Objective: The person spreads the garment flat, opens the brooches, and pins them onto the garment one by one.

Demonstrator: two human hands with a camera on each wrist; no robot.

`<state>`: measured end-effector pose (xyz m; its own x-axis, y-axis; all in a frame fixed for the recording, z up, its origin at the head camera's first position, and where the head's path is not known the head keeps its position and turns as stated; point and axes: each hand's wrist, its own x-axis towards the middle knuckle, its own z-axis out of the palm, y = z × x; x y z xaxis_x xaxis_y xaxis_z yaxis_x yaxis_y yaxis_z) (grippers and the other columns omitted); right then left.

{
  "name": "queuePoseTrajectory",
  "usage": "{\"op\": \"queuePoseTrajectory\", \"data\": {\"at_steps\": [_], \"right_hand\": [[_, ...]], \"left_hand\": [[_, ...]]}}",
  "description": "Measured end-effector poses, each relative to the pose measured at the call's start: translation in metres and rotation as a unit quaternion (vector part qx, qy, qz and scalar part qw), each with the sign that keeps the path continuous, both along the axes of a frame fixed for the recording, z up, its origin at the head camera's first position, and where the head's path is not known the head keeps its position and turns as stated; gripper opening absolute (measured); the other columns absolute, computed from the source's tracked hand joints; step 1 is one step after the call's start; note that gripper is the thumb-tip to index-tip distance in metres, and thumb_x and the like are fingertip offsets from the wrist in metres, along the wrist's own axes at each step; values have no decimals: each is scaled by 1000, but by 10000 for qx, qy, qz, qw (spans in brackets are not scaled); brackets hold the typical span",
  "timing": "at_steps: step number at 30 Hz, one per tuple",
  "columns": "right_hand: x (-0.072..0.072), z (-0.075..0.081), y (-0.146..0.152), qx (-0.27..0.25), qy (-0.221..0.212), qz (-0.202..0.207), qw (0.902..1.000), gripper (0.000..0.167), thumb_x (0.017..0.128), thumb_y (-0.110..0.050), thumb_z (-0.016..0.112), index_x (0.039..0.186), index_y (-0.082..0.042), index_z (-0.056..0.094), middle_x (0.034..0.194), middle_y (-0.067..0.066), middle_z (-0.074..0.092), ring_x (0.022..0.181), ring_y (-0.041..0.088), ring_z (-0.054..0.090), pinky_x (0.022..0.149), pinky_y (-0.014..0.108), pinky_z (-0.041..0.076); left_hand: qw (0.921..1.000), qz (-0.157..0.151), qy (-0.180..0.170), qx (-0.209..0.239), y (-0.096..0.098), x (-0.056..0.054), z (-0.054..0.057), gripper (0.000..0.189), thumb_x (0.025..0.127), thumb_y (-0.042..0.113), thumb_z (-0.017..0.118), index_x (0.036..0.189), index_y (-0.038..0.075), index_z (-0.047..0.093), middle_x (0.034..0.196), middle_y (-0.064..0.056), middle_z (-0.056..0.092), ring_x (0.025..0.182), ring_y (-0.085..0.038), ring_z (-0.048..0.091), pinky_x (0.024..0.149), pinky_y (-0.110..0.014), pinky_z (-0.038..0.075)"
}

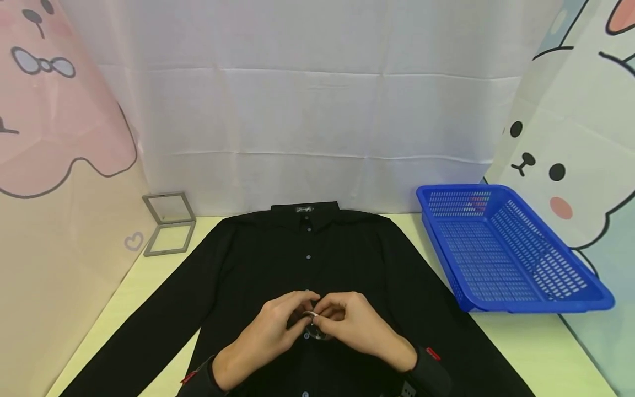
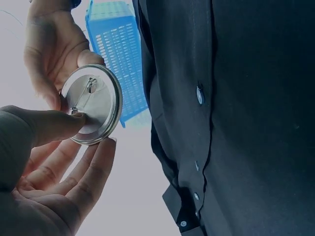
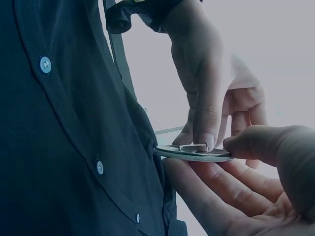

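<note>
Both hands hold a round pin-back badge [image 1: 316,332] over the button line of a black shirt [image 1: 347,259]. Its silver back [image 2: 101,113], with a wire safety pin, faces the left wrist camera. My left hand [image 1: 270,328] has its thumb on the pin's end, with its fingers at the lower rim. From the other side my right hand [image 1: 357,325] pinches the rim between thumb and fingers. In the right wrist view the badge [image 3: 194,156] appears nearly edge-on, the pin side up, with the right fingers beneath. The badge's front face is mostly hidden.
The shirt lies face up, buttoned, with its collar at the back and sleeves spread. A blue plastic basket [image 1: 441,264] stands to the right. At the back left is a hinged grey frame [image 1: 188,237]. White and cartoon-printed cloth hangs around the pale yellow table [image 1: 545,347].
</note>
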<state>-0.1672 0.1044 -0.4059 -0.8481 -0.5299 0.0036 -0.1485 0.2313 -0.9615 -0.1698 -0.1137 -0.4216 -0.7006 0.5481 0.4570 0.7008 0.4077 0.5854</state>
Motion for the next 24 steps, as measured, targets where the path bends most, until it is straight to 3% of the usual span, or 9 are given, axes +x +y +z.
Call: {"op": "queuePoseTrajectory", "data": {"at_steps": [17,24], "right_hand": [[1,-3,3,145,165,-393,9990,11,100,-15,67,104,-7,73,91,7,75,74,9,73,66,26,61],[0,-2,5,-33,392,-680,9969,11,101,-15,67,104,-6,73,94,11,73,76,12,74,66,26,61]], "left_hand": [[9992,67,236,309,1,2,-5,40,85,-7,79,121,6,67,102,-1,69,84,-8,68,70,-19,59],[9995,137,-87,261,1,5,-10,40,89,-1,78,127,7,65,111,-2,69,85,-2,64,69,-17,58]]}}
